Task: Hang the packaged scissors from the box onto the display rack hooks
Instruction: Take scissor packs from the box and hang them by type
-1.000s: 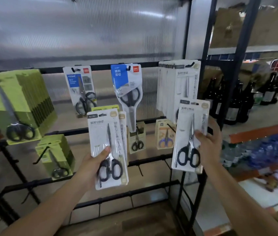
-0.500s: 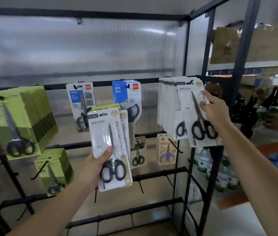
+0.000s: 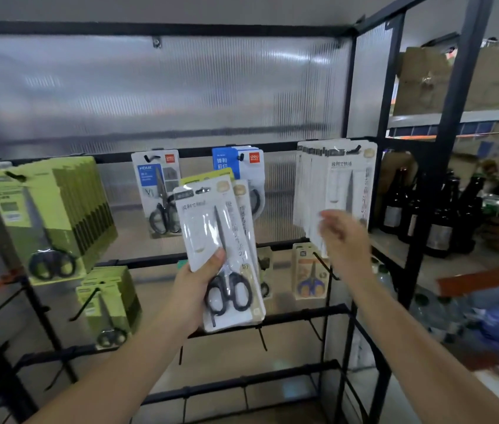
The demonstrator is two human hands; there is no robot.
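My left hand [image 3: 194,289] grips a small stack of white packs of black-handled scissors [image 3: 220,252] by their lower left edge, held upright in front of the display rack [image 3: 199,151]. A thick row of the same white packs [image 3: 338,182] hangs from a hook [image 3: 354,148] at the upper right of the rack. My right hand [image 3: 344,240] is blurred, empty and loosely open, just below and in front of those hung packs. The box is out of sight.
Green scissor packs [image 3: 46,215] hang at the left, with more [image 3: 107,304] below. Two blue-labelled packs [image 3: 159,191] [image 3: 242,166] hang at mid rack, small scissors [image 3: 311,272] lower down. An empty hook [image 3: 323,264] juts out beside them. Dark bottles [image 3: 444,215] stand on the right-hand shelf.
My right hand has let go of the white pack, which now hangs with the row on the upper right hook. The hand has dropped down and left. My left hand keeps its stack.
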